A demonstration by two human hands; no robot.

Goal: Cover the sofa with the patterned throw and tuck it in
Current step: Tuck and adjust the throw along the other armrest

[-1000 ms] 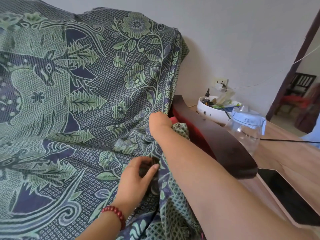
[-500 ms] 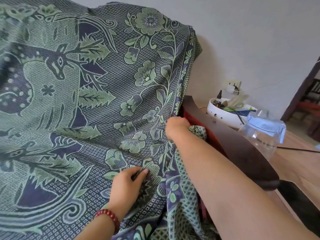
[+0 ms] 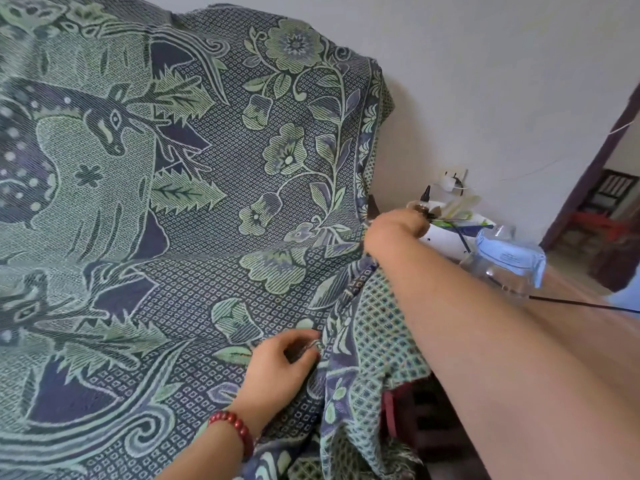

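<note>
The green and blue patterned throw (image 3: 194,209) is draped over the sofa's back and seat, and its right border lies over the armrest. My right hand (image 3: 394,226) grips the throw's edge at the armrest's far end, arm stretched out. My left hand (image 3: 287,362), with a red bead bracelet on the wrist, pinches a fold of the throw where the seat meets the armrest. A strip of the red sofa (image 3: 389,410) shows under the hanging cloth at the lower right. Most of the sofa is hidden by the throw.
Right of the sofa is a wooden table (image 3: 588,327) with a white bowl of small items (image 3: 446,240), a clear plastic jug (image 3: 509,261) and a black cable (image 3: 581,304). A wall socket (image 3: 453,178) is behind them. A doorway with a chair (image 3: 616,192) opens at the far right.
My right hand has pulled the throw's edge up and to the right over the dark wooden armrest, which is now covered. My left hand keeps its hold near the seat crease.
</note>
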